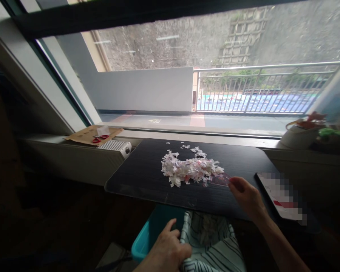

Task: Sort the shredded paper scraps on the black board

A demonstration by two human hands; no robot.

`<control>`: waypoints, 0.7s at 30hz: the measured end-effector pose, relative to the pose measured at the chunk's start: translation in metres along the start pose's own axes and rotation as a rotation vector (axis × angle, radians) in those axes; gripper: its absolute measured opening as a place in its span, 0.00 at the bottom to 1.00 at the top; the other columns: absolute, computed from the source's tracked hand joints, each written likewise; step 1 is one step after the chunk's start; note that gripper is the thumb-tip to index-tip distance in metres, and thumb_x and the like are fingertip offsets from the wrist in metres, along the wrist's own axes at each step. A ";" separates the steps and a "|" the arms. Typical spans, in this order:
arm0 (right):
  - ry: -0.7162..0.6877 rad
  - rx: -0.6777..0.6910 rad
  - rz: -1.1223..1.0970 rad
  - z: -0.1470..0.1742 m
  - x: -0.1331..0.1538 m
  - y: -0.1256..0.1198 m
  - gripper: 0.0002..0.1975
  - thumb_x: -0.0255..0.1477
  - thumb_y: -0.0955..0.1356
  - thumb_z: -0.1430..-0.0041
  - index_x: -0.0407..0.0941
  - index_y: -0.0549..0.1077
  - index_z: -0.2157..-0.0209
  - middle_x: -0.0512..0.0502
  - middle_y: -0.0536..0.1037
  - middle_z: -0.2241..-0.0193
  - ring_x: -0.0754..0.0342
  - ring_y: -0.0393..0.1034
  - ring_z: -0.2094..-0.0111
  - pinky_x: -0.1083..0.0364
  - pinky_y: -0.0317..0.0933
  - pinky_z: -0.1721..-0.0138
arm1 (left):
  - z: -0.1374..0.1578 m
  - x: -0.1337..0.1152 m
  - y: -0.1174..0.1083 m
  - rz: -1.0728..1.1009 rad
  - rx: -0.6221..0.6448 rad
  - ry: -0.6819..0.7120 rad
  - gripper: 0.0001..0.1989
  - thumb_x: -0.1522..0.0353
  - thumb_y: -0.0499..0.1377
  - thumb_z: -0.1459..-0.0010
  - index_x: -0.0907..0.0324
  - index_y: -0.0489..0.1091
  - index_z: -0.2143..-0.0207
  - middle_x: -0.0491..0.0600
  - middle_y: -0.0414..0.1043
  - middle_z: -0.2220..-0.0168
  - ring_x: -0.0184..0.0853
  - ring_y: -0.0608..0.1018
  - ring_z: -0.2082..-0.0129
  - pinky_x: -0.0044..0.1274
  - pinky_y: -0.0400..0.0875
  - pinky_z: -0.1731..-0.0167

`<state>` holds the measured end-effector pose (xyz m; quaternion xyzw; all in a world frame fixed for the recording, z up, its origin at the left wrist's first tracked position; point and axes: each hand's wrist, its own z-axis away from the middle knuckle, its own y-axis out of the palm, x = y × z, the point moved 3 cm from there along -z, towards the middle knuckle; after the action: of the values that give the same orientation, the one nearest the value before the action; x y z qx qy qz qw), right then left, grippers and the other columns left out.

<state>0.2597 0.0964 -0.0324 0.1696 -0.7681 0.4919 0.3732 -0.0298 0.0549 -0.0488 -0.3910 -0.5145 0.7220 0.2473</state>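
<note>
A heap of small torn paper scraps (191, 170) lies on the dark tabletop (141, 173). At the heap's right end, my right hand (248, 194) pinches a thin, see-through plastic piece (220, 179) whose far part touches the scraps. Just below the table's front edge, my left hand (170, 247) grips the rim of a striped bag (226, 253), its index finger stretched forward. Inside the bag, pale scraps show dimly. A turquoise bin (140, 243) stands under the left hand, beside the bag.
On the table's right side lies a phone (280, 198), its screen partly pixelated. Red-handled scissors (100, 138) rest on a brown envelope (79, 136) at the left sill, near a white slatted box (116, 146). A pale container (297, 136) stands at the right. A window closes off the back.
</note>
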 end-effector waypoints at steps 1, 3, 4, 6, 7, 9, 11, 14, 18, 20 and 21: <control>0.002 -0.003 0.007 -0.001 -0.001 0.000 0.14 0.39 0.65 0.46 0.45 0.74 0.64 0.44 0.81 0.69 0.48 0.76 0.66 0.53 0.66 0.65 | 0.002 0.004 0.000 0.038 0.006 -0.020 0.09 0.65 0.66 0.53 0.57 0.69 0.78 0.40 0.64 0.81 0.34 0.71 0.72 0.40 0.49 0.43; -0.007 -0.001 0.003 -0.001 0.000 0.004 0.14 0.39 0.64 0.45 0.45 0.74 0.64 0.44 0.81 0.68 0.48 0.76 0.66 0.53 0.66 0.65 | 0.005 0.010 0.001 0.096 0.012 -0.062 0.08 0.66 0.66 0.54 0.56 0.69 0.79 0.40 0.63 0.82 0.34 0.71 0.71 0.41 0.48 0.42; -0.017 0.005 -0.001 -0.001 0.002 0.007 0.13 0.38 0.64 0.45 0.45 0.74 0.64 0.44 0.81 0.68 0.48 0.76 0.66 0.53 0.66 0.65 | 0.007 0.012 0.001 0.118 0.014 -0.083 0.08 0.66 0.66 0.55 0.56 0.69 0.79 0.39 0.62 0.82 0.34 0.71 0.72 0.41 0.47 0.42; -0.032 0.019 -0.001 0.003 0.005 0.011 0.13 0.38 0.64 0.45 0.45 0.74 0.65 0.45 0.81 0.69 0.48 0.76 0.68 0.53 0.66 0.67 | 0.009 0.014 0.002 0.147 0.009 -0.118 0.09 0.66 0.67 0.56 0.56 0.68 0.79 0.39 0.60 0.82 0.33 0.71 0.72 0.40 0.46 0.42; -0.037 0.030 0.002 0.006 0.007 0.012 0.12 0.37 0.64 0.45 0.45 0.74 0.65 0.45 0.81 0.70 0.49 0.76 0.69 0.54 0.66 0.67 | 0.010 0.015 0.002 0.154 0.003 -0.126 0.09 0.66 0.67 0.57 0.56 0.68 0.79 0.39 0.60 0.82 0.33 0.71 0.72 0.40 0.46 0.42; -0.045 0.063 0.007 0.011 0.008 0.012 0.12 0.37 0.65 0.46 0.46 0.75 0.66 0.47 0.81 0.72 0.50 0.76 0.70 0.55 0.66 0.68 | 0.012 0.015 0.003 0.156 -0.010 -0.130 0.09 0.67 0.67 0.56 0.57 0.68 0.79 0.39 0.60 0.82 0.33 0.71 0.72 0.39 0.45 0.42; -0.053 0.086 0.000 0.014 0.009 0.012 0.12 0.38 0.65 0.46 0.46 0.75 0.67 0.47 0.81 0.72 0.50 0.75 0.71 0.55 0.66 0.69 | 0.013 0.016 0.005 0.157 -0.017 -0.131 0.08 0.67 0.66 0.56 0.56 0.68 0.79 0.39 0.60 0.82 0.33 0.71 0.72 0.39 0.45 0.41; -0.051 0.064 -0.008 0.012 0.012 0.011 0.13 0.38 0.65 0.45 0.45 0.75 0.65 0.46 0.81 0.71 0.50 0.75 0.70 0.55 0.66 0.68 | 0.011 0.015 0.006 0.167 -0.009 -0.123 0.08 0.68 0.66 0.56 0.56 0.68 0.79 0.39 0.61 0.82 0.33 0.71 0.72 0.39 0.45 0.41; -0.075 0.054 -0.001 0.008 0.019 0.015 0.12 0.37 0.63 0.45 0.45 0.74 0.65 0.46 0.81 0.70 0.51 0.75 0.70 0.55 0.65 0.68 | 0.010 0.008 0.002 0.124 -0.070 -0.098 0.07 0.70 0.65 0.56 0.57 0.67 0.80 0.40 0.63 0.81 0.32 0.71 0.72 0.36 0.46 0.41; -0.082 0.069 0.020 0.009 0.021 0.015 0.11 0.36 0.64 0.46 0.46 0.74 0.66 0.47 0.80 0.72 0.51 0.75 0.72 0.55 0.65 0.69 | 0.012 0.004 -0.001 0.096 -0.113 -0.094 0.08 0.68 0.65 0.56 0.57 0.67 0.79 0.41 0.64 0.81 0.32 0.71 0.71 0.35 0.46 0.41; -0.082 0.068 0.031 0.010 0.021 0.014 0.11 0.36 0.64 0.46 0.46 0.74 0.67 0.47 0.80 0.73 0.51 0.74 0.73 0.55 0.65 0.70 | 0.013 0.002 -0.003 0.088 -0.122 -0.093 0.09 0.68 0.65 0.56 0.57 0.66 0.80 0.41 0.64 0.81 0.33 0.71 0.71 0.35 0.46 0.41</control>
<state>0.2330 0.0962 -0.0275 0.1904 -0.7680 0.5162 0.3278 -0.0414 0.0500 -0.0446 -0.3936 -0.5507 0.7169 0.1672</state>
